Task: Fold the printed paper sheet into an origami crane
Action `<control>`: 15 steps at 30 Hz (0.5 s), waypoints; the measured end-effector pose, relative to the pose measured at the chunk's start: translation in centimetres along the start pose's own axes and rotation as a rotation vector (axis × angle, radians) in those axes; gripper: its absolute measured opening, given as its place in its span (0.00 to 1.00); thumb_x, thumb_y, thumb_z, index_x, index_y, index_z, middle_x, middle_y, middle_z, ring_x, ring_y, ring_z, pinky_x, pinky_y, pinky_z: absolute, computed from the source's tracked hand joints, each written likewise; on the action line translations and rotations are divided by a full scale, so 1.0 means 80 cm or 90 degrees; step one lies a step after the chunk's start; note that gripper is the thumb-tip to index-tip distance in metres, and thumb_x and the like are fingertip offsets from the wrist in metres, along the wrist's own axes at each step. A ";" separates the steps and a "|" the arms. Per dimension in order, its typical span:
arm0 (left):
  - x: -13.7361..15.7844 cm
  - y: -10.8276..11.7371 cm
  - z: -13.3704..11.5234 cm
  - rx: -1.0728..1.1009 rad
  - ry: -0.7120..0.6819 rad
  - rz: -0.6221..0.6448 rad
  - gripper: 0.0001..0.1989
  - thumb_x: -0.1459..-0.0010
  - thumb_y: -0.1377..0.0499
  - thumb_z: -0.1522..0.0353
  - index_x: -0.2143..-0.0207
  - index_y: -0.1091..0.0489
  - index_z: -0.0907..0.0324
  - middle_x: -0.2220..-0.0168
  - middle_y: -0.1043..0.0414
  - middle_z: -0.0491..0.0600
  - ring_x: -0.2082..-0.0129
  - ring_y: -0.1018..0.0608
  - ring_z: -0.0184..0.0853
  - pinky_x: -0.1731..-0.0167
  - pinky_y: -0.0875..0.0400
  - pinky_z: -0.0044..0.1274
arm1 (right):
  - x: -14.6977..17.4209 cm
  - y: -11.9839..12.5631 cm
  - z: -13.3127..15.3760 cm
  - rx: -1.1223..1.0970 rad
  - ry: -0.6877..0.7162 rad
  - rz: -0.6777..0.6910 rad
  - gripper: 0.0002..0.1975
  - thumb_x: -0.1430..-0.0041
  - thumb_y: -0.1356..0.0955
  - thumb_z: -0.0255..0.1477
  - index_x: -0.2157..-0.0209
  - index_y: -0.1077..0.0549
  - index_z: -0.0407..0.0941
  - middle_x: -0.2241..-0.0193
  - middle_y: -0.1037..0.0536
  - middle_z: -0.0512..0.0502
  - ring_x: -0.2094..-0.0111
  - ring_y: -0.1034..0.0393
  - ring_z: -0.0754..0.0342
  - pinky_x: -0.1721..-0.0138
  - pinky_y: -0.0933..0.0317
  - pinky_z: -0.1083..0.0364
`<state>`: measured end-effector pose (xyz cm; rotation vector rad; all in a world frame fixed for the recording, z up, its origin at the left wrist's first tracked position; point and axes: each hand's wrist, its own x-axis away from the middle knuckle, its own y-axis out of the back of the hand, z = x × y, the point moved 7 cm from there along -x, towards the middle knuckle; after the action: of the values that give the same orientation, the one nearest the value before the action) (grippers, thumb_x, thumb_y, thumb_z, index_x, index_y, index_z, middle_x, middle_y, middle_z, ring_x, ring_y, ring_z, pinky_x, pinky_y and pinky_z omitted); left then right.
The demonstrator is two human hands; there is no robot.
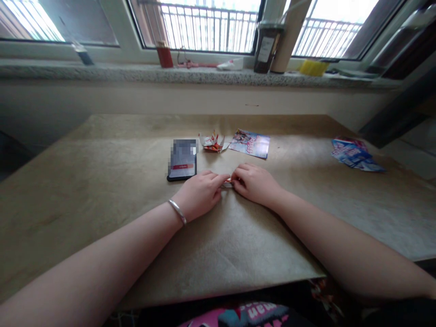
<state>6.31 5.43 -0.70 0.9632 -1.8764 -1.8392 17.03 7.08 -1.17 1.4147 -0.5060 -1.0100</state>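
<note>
A small folded piece of paper [227,184], white with some red, lies on the table between my hands and is mostly covered by them. My left hand [200,191], with a silver bangle at the wrist, presses its fingers on the paper's left end. From the other side my right hand [255,184] pinches the right end with curled fingers. A phone [183,159] with a lit, partly blurred screen lies just beyond my left hand. Behind the hands sit a folded paper shape [213,142] in white, red and orange and a flat printed sheet [251,143].
The table [102,190] has its front edge close to my body. Several blue and red printed sheets [356,154] lie in a pile at the right. On the stone windowsill [119,72] stand a red container [165,55], a dark lidded jar [266,50] and a yellow item [313,67].
</note>
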 end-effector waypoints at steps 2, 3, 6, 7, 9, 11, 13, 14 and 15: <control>0.000 0.001 0.001 0.005 0.001 -0.011 0.16 0.44 0.47 0.74 0.52 0.33 0.62 0.60 0.26 0.53 0.58 0.26 0.38 0.55 0.30 0.30 | -0.003 -0.003 -0.002 -0.019 -0.012 -0.005 0.08 0.43 0.38 0.27 0.69 0.28 0.42 0.69 0.26 0.43 0.64 0.34 0.52 0.61 0.43 0.55; -0.001 0.001 0.001 0.007 -0.003 -0.014 0.16 0.44 0.48 0.74 0.53 0.33 0.61 0.61 0.26 0.52 0.59 0.26 0.38 0.55 0.30 0.30 | -0.004 -0.004 -0.003 -0.031 -0.019 -0.006 0.08 0.43 0.38 0.27 0.69 0.28 0.42 0.69 0.26 0.43 0.64 0.35 0.52 0.61 0.43 0.55; -0.002 0.000 0.002 0.017 -0.015 -0.020 0.16 0.44 0.48 0.75 0.53 0.32 0.59 0.62 0.26 0.51 0.60 0.27 0.37 0.55 0.30 0.30 | -0.007 -0.010 -0.008 -0.059 -0.038 -0.001 0.07 0.44 0.38 0.26 0.69 0.29 0.42 0.70 0.26 0.44 0.65 0.35 0.52 0.61 0.43 0.55; -0.002 0.000 0.003 0.023 -0.017 -0.023 0.17 0.44 0.48 0.75 0.53 0.31 0.59 0.62 0.27 0.51 0.60 0.27 0.37 0.55 0.30 0.30 | -0.008 -0.011 -0.010 -0.065 -0.043 0.000 0.07 0.44 0.38 0.26 0.69 0.29 0.42 0.70 0.26 0.44 0.65 0.35 0.52 0.61 0.43 0.55; -0.003 -0.001 0.005 0.037 -0.020 -0.029 0.17 0.45 0.47 0.75 0.52 0.32 0.59 0.61 0.27 0.52 0.59 0.27 0.36 0.55 0.30 0.29 | -0.009 -0.012 -0.014 -0.080 -0.050 -0.004 0.07 0.44 0.38 0.27 0.69 0.29 0.42 0.70 0.26 0.44 0.66 0.35 0.52 0.62 0.43 0.55; -0.004 -0.002 0.006 0.039 -0.031 -0.031 0.18 0.44 0.48 0.75 0.51 0.32 0.60 0.59 0.27 0.52 0.59 0.27 0.36 0.55 0.30 0.29 | -0.009 -0.012 -0.018 -0.103 -0.063 -0.013 0.06 0.44 0.37 0.27 0.70 0.29 0.42 0.71 0.26 0.45 0.67 0.35 0.53 0.64 0.44 0.56; -0.004 -0.003 0.006 0.027 -0.040 -0.033 0.18 0.43 0.48 0.75 0.50 0.32 0.61 0.59 0.27 0.53 0.59 0.27 0.36 0.55 0.30 0.29 | -0.009 -0.011 -0.022 -0.128 -0.080 -0.022 0.06 0.44 0.37 0.27 0.70 0.29 0.42 0.71 0.27 0.46 0.68 0.35 0.55 0.66 0.44 0.57; -0.004 -0.003 0.006 0.018 -0.043 -0.035 0.17 0.42 0.48 0.74 0.50 0.32 0.62 0.59 0.27 0.54 0.58 0.27 0.36 0.55 0.30 0.29 | -0.008 -0.011 -0.023 -0.137 -0.086 -0.027 0.05 0.44 0.36 0.27 0.71 0.29 0.42 0.72 0.27 0.46 0.69 0.35 0.55 0.67 0.44 0.58; -0.004 -0.003 0.005 0.010 -0.045 -0.038 0.16 0.41 0.48 0.74 0.51 0.31 0.62 0.60 0.27 0.54 0.59 0.27 0.36 0.55 0.30 0.30 | -0.008 -0.011 -0.024 -0.144 -0.090 -0.032 0.05 0.44 0.36 0.28 0.71 0.29 0.42 0.72 0.27 0.47 0.69 0.36 0.56 0.68 0.45 0.58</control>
<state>6.32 5.99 -0.92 0.9825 -1.9256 -1.9190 18.03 8.83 -2.12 1.1657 -0.4465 -1.1753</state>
